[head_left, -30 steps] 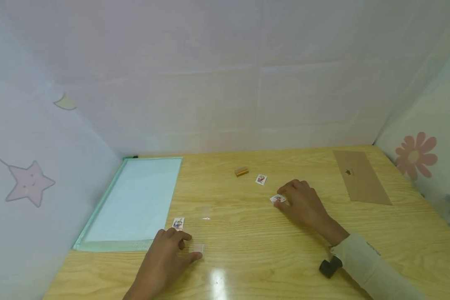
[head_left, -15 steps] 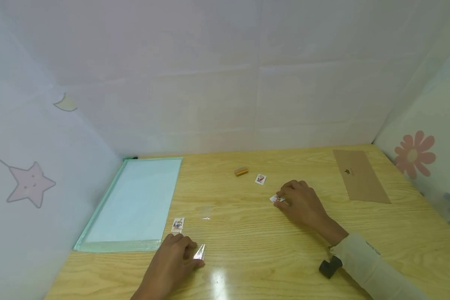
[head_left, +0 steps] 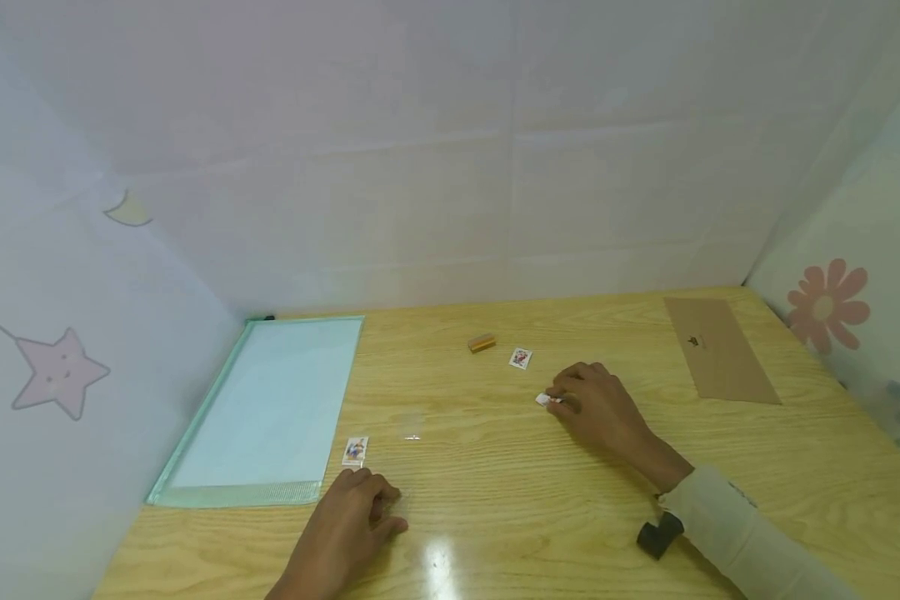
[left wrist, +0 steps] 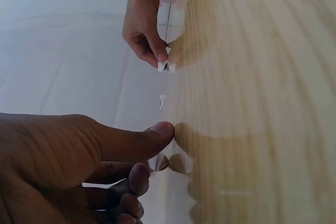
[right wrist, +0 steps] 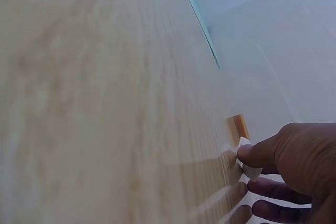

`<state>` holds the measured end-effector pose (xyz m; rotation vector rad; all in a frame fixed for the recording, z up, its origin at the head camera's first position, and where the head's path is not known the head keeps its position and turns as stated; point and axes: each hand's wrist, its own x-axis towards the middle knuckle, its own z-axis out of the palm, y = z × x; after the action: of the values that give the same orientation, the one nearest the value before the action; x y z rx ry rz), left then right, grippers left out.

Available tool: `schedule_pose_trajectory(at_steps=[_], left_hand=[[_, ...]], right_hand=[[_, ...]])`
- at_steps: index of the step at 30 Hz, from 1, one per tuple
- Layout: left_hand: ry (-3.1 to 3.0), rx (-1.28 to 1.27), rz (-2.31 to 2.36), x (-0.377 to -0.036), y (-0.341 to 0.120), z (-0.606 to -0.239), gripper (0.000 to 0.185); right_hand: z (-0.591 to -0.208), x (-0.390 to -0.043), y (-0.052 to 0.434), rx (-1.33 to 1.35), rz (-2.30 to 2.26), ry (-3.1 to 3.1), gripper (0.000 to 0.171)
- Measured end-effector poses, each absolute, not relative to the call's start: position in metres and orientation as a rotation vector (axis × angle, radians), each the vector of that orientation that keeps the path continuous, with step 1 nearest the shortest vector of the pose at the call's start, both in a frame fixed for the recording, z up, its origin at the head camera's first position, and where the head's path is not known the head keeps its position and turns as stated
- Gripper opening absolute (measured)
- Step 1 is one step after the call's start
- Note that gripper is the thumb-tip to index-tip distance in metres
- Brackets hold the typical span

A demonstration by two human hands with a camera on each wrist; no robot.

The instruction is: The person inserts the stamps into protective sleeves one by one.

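My right hand (head_left: 603, 410) pinches a small white printed card (head_left: 544, 400) between thumb and fingertips, close over the wooden table. In the left wrist view the same card (left wrist: 167, 66) looks bent between the fingers. My left hand (head_left: 348, 529) is low at the front, thumb and index finger around a small clear plastic piece (left wrist: 157, 162), which bows between them in its own wrist view; in the head view the hand mostly hides it. Just beyond this hand lies a printed card (head_left: 356, 450). Another card (head_left: 521, 358) with a red picture lies behind the right hand.
A small clear plastic square (head_left: 412, 425) lies between the hands. Toward the back sits a small brown and orange block (head_left: 482, 342). A pale green-edged zip pouch (head_left: 270, 400) covers the left side, and a flat brown paper piece (head_left: 720, 350) lies at the right. Cloth walls enclose the table.
The left thumb and index finger have closed in on the clear plastic piece, which has bent up between them. The card in the right hand has also bent; that hand has barely moved.
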<state>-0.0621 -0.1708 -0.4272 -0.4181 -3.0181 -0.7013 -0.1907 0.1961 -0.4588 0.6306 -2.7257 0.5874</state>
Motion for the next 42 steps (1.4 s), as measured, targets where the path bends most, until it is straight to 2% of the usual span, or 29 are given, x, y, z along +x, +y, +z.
schedule_pose_trajectory(at_steps=[5,19,23,27,30,33,39,42], left_hand=[[-2.978,-0.422,-0.641,-0.062,-0.169,-0.425,0.026],[-2.840,-0.408,-0.728,-0.069,-0.162,-0.413,0.028],[-2.768,-0.462,-0.763,-0.073,-0.161,-0.411,0.033],[-2.677,-0.540,-0.777,-0.078,-0.158,-0.411,0.047],[-2.653,-0.557,-0.773,-0.079,-0.156,-0.409,0.057],[-2.657,-0.539,-0.773,-0.079,-0.153,-0.407,0.060],[-2.661,-0.503,-0.828,-0.081,-0.148,-0.408,0.037],[-2.657,-0.507,-0.884,-0.084,-0.147,-0.410,0.036]], right_hand=[[-0.457,-0.191,0.193,0.587,0.776,-2.755,0.014],[-0.451,-0.188,0.191,0.495,1.288,-2.759,0.022],[-0.450,-0.190,0.191,0.565,1.342,-2.749,0.032],[-0.450,-0.192,0.191,0.656,1.365,-2.734,0.050],[-0.449,-0.192,0.189,0.690,1.419,-2.731,0.055],[-0.448,-0.192,0.187,0.709,1.489,-2.725,0.051],[-0.442,-0.187,0.178,0.808,1.572,-2.650,0.041],[-0.439,-0.185,0.171,0.880,1.590,-2.586,0.035]])
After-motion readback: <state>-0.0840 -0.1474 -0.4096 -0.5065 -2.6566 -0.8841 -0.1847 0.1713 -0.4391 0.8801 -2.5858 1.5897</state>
